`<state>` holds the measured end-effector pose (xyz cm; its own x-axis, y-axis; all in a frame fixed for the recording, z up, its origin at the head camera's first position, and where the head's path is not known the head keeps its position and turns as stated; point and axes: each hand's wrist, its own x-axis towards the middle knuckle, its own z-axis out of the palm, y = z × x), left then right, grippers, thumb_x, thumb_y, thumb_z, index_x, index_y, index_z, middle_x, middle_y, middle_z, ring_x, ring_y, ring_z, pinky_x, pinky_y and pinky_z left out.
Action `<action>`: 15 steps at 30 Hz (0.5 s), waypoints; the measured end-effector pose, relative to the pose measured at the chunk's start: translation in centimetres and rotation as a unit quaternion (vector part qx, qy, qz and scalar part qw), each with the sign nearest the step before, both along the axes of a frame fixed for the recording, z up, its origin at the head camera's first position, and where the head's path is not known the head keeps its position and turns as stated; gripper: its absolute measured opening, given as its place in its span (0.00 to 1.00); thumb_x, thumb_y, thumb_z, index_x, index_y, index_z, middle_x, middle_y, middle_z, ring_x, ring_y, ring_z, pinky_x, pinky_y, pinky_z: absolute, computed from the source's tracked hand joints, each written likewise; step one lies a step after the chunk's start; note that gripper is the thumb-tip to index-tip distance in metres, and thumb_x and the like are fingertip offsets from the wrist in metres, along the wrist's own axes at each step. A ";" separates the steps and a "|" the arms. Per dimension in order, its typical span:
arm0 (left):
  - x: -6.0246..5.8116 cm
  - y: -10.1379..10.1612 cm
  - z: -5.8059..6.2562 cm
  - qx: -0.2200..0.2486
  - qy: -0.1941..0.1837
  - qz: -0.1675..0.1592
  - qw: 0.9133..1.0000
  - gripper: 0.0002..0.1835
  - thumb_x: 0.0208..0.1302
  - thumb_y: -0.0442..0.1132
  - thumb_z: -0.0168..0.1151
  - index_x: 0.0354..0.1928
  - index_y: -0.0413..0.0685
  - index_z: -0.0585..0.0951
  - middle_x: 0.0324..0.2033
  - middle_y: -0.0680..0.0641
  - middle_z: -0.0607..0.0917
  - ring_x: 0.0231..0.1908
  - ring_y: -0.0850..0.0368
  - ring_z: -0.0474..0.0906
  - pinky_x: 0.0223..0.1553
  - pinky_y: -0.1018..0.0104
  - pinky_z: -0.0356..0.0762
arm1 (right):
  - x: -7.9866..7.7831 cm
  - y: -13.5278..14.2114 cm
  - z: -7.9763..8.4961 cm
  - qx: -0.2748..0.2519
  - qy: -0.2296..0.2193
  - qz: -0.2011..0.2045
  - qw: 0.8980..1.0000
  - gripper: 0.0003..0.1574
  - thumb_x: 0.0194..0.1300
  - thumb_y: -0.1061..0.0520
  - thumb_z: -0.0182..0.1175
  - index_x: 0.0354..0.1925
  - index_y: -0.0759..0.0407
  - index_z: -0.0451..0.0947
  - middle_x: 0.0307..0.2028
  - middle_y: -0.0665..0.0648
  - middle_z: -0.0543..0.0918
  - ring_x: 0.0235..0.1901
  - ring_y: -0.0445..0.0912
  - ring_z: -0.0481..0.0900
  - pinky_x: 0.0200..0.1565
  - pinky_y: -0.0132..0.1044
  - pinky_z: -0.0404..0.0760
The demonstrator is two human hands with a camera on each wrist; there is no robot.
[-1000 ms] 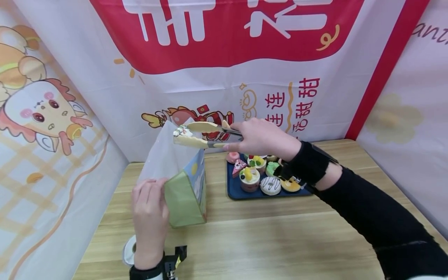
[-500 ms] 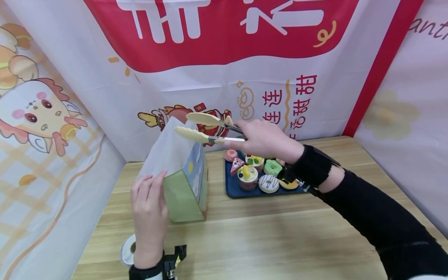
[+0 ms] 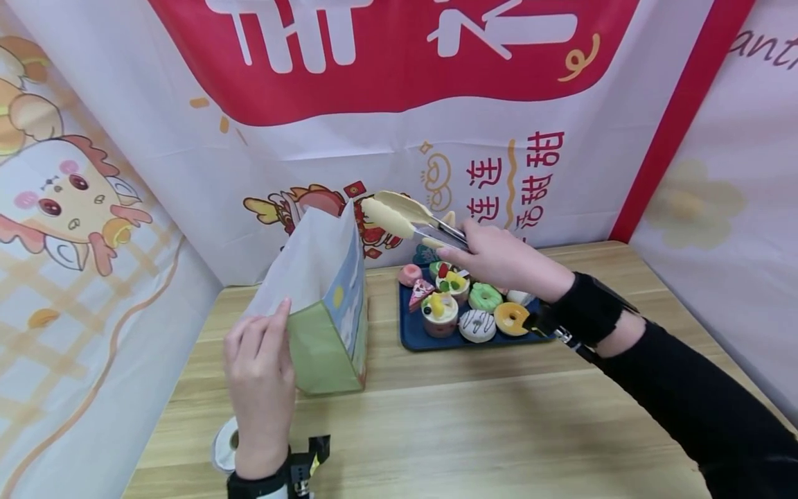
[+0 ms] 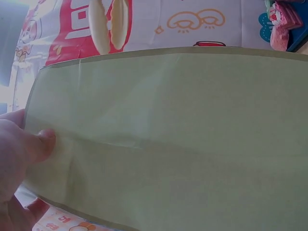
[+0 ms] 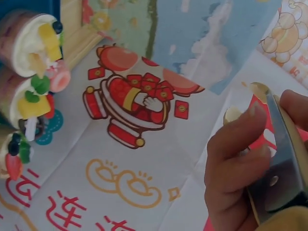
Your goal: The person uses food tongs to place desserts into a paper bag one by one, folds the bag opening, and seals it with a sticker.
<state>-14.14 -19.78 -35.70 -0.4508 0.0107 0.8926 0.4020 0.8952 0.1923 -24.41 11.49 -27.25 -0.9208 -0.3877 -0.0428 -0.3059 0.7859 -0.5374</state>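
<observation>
My left hand (image 3: pixel 258 374) pinches the near top edge of a paper bag (image 3: pixel 321 350), green on its narrow side with a blue picture on the broad side. In the left wrist view the thumb (image 4: pixel 45 142) presses on the green paper (image 4: pixel 163 134). My right hand (image 3: pixel 501 260) grips a pair of food tongs (image 3: pixel 399 215) with cream-coloured tips, held to the right of the bag's mouth. Nothing shows between the tips. In the right wrist view the fingers (image 5: pixel 236 178) wrap round the metal arms of the tongs. The inside bottom of the bag is hidden.
A dark blue tray (image 3: pixel 436 345) at the back holds several desserts, among them a fruit cup (image 3: pixel 439 319), a striped white donut (image 3: pixel 477 327), a green donut (image 3: pixel 485 298) and a pink cake slice (image 3: pixel 421 296). A white roll (image 3: pixel 224 447) lies by the left wrist. Printed cloth hangs behind.
A white creamy pastry held in the tongs over the bag has left them and is out of sight. The tongs have since moved right, away from the bag's mouth. My left hand stays on the bag.
</observation>
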 end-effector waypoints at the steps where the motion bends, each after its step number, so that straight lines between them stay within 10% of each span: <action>1: 0.0 0.1 0.0 0.002 0.002 0.000 1.000 0.20 0.54 0.20 0.61 0.50 0.36 0.82 0.30 0.36 0.82 0.42 0.38 0.72 0.48 0.46 0.71 | 0.0 0.3 -0.2 -0.001 0.002 -0.003 1.000 0.33 0.68 0.36 0.48 0.53 0.63 0.63 0.29 0.60 0.74 0.17 0.47 0.71 0.14 0.32 0.71; 15: -0.3 0.4 -0.1 0.017 0.059 0.002 0.998 0.17 0.53 0.21 0.60 0.46 0.36 0.83 0.27 0.35 0.80 0.37 0.36 0.70 0.38 0.43 0.69 | 0.6 4.6 -3.5 -0.022 -0.002 -0.055 0.998 0.46 0.63 0.29 0.47 0.59 0.66 0.59 0.34 0.62 0.79 0.25 0.47 0.76 0.21 0.33 0.76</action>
<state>-14.43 -19.33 -35.76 -0.3427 -0.0220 0.9392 0.4202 0.8905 0.1742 -23.83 16.05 -30.75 -0.9579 -0.2852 -0.0318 -0.2164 0.7906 -0.5728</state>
